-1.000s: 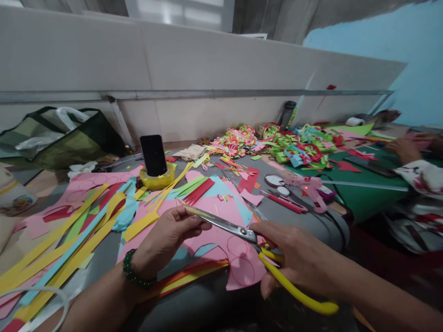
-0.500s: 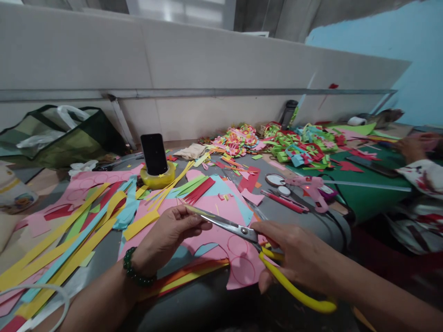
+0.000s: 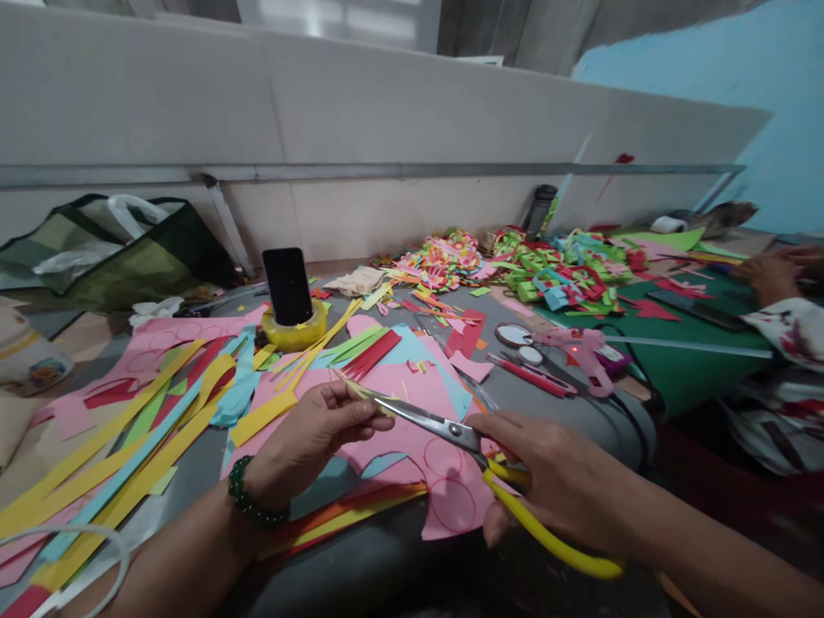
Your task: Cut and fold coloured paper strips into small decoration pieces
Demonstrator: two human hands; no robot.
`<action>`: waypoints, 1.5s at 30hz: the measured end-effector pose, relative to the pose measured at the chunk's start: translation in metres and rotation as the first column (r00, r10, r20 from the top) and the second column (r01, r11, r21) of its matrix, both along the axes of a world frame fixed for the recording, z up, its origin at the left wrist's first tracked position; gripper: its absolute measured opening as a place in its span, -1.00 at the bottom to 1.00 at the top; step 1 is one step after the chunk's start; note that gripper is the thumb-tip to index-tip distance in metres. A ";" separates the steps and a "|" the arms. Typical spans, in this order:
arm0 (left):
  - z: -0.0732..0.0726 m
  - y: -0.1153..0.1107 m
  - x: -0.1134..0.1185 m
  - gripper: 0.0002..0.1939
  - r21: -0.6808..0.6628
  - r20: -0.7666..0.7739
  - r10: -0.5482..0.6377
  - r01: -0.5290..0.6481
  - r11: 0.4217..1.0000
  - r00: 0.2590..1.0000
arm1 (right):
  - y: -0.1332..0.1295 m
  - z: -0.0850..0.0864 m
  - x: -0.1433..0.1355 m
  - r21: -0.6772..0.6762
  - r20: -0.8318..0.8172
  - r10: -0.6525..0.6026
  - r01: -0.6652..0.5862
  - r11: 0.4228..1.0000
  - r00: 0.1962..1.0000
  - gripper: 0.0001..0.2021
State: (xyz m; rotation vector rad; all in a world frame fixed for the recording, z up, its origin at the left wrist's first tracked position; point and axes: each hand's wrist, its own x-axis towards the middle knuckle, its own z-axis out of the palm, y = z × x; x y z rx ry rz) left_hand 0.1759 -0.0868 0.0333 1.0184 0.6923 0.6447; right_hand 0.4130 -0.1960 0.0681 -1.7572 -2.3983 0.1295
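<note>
While the left hand pinches a yellow strip, scissors, gripped in the right hand, point leftward to it.

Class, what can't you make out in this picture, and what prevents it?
Head view: part of the yellow paper, hidden by the left hand.
Head view: part of the scissors, covered by the right hand.
Head view: white tub's left side, cut off.
Head view: what the other person's hand holds, blurred.

White container: print too blurred; no legible text elsewhere.
</note>
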 end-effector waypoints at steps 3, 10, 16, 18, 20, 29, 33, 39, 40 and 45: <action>0.000 0.000 0.000 -0.87 0.010 -0.011 -0.040 0.040 0.999 0.999 | -0.001 0.005 -0.004 -0.017 0.026 0.020 -0.020 1.000 0.999 -0.56; 0.001 0.000 0.000 -0.88 0.013 -0.028 -0.046 0.046 0.999 0.999 | 0.001 -0.002 -0.004 0.002 0.040 0.009 -0.009 1.000 0.999 -0.61; 0.001 -0.001 0.000 -0.86 0.010 -0.035 -0.042 0.042 0.999 0.999 | 0.001 -0.014 0.003 0.010 0.030 0.013 -0.013 1.000 0.999 -0.60; 0.002 -0.001 0.000 -0.87 0.017 -0.041 -0.042 0.043 0.999 0.998 | 0.001 -0.013 0.002 0.017 0.042 0.010 -0.011 1.000 0.999 -0.60; 0.003 -0.002 0.000 -0.87 0.026 -0.046 -0.053 0.054 0.998 0.998 | 0.002 -0.010 0.000 0.029 0.058 0.010 -0.012 1.000 0.998 -0.63; 0.004 -0.002 0.000 -0.88 0.049 -0.070 -0.074 0.078 0.996 0.995 | 0.004 -0.012 -0.003 0.078 0.076 0.029 -0.035 0.996 0.997 -0.67; 0.006 -0.003 0.000 -0.86 0.066 -0.074 -0.079 0.084 0.994 0.994 | 0.003 -0.015 -0.003 0.066 0.033 0.031 -0.033 0.997 0.999 -0.70; 0.008 -0.006 0.000 -0.82 0.060 -0.082 -0.113 0.118 0.991 0.990 | 0.005 -0.016 -0.006 0.014 0.040 -0.003 0.003 1.000 0.999 -0.70; 0.008 -0.006 0.001 -0.82 0.060 -0.076 -0.117 0.121 0.991 0.990 | 0.006 -0.015 -0.005 0.013 0.034 -0.030 0.029 0.999 0.999 -0.70; 0.007 -0.005 0.000 -0.84 0.032 -0.015 -0.092 0.092 0.995 0.996 | 0.016 -0.003 0.002 0.090 0.037 -0.200 0.196 0.976 0.979 -0.60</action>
